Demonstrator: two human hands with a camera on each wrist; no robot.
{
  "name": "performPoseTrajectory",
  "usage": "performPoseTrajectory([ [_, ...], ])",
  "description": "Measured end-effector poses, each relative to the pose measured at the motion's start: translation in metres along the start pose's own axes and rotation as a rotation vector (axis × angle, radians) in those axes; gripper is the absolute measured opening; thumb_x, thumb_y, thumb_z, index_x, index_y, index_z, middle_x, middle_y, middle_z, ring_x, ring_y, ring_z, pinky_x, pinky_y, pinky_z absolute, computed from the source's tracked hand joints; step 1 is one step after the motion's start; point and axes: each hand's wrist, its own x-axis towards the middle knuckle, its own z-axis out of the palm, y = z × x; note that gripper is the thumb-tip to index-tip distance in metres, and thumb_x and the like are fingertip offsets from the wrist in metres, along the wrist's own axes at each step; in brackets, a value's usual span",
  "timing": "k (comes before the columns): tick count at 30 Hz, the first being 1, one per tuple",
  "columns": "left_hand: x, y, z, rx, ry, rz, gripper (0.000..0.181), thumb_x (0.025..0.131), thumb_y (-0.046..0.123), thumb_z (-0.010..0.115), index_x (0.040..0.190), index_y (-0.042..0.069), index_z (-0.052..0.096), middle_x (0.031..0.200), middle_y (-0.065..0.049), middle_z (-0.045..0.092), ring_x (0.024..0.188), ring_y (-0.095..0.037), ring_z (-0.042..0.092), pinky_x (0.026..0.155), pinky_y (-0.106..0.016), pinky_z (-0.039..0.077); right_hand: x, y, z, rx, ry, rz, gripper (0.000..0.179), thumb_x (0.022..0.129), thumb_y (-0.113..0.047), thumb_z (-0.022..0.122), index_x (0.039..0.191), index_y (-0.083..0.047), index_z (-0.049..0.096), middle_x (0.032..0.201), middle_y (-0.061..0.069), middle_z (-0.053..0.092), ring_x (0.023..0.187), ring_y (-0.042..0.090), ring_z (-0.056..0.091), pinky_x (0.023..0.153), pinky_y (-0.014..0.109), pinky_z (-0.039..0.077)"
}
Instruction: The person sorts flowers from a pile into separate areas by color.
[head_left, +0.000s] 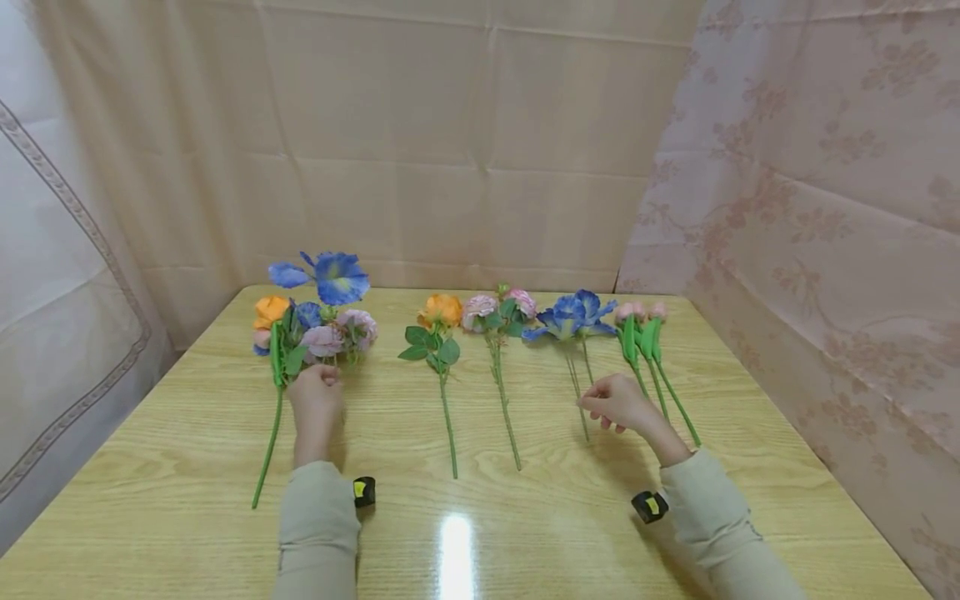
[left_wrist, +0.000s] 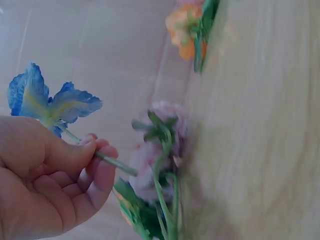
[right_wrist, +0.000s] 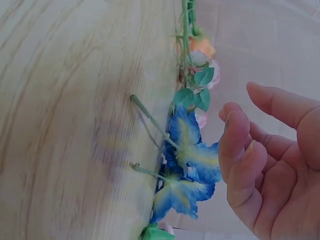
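In the left wrist view, my left hand pinches the stem of a blue artificial iris between thumb and fingers. The head view has this iris bloom raised over a left cluster of pink flowers, an orange flower and another blue bloom. My right hand is above the stems of the blue irises on the right. Its thumb and index finger stand apart in the right wrist view, with nothing between them; two blue irises lie beside it.
Between the hands lie an orange rose and a pink branched flower stem. Several pink tulips lie at the right, and a green tulip stem at the left. All are on the wooden table, with a beige curtain behind.
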Motion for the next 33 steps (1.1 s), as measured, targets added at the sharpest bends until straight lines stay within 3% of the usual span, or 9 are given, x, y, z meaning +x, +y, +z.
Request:
performPoseTrajectory([
  [10, -0.009, 0.018, 0.010, 0.000, -0.086, 0.090, 0.019, 0.075, -0.006, 0.048, 0.088, -0.012, 0.061, 0.082, -0.022, 0.062, 0.079, -0.036, 0.057, 0.071, -0.043, 0.046, -0.004, -0.013, 0.004, 0.016, -0.030, -0.014, 0.021, 0.086, -0.017, 0.059, 0.087, 0.003, 0.063, 0.065, 0.013, 0.059, 0.046, 0.018, 0.054, 0.037, 0.026, 0.042],
  [18, -0.022, 0.051, 0.026, -0.080, -0.204, 0.171, 0.018, 0.075, -0.009, 0.059, 0.092, -0.010, 0.060, 0.071, -0.013, 0.057, 0.068, -0.025, 0.055, 0.061, -0.035, 0.047, -0.004, -0.023, 0.013, 0.022, -0.069, -0.047, 0.018, 0.087, -0.015, 0.059, 0.090, 0.001, 0.064, 0.065, 0.013, 0.059, 0.047, 0.025, 0.055, 0.037, 0.028, 0.041],
  [23, -0.031, 0.068, 0.040, -0.138, -0.306, 0.194, 0.012, 0.074, -0.010, 0.061, 0.086, -0.010, 0.062, 0.065, -0.009, 0.060, 0.055, -0.018, 0.059, 0.050, -0.025, 0.048, -0.002, -0.028, 0.023, 0.042, -0.099, -0.078, 0.016, 0.086, -0.013, 0.059, 0.089, 0.001, 0.064, 0.064, 0.013, 0.058, 0.049, 0.028, 0.055, 0.040, 0.037, 0.045],
  [33, -0.054, 0.094, 0.058, -0.229, -0.438, 0.268, 0.005, 0.076, -0.012, 0.058, 0.074, -0.007, 0.059, 0.062, -0.009, 0.060, 0.049, -0.014, 0.057, 0.045, -0.022, 0.047, 0.001, -0.049, 0.063, 0.193, -0.150, -0.276, 0.013, 0.085, -0.006, 0.059, 0.083, 0.006, 0.063, 0.069, 0.019, 0.061, 0.057, 0.032, 0.059, 0.047, 0.038, 0.050],
])
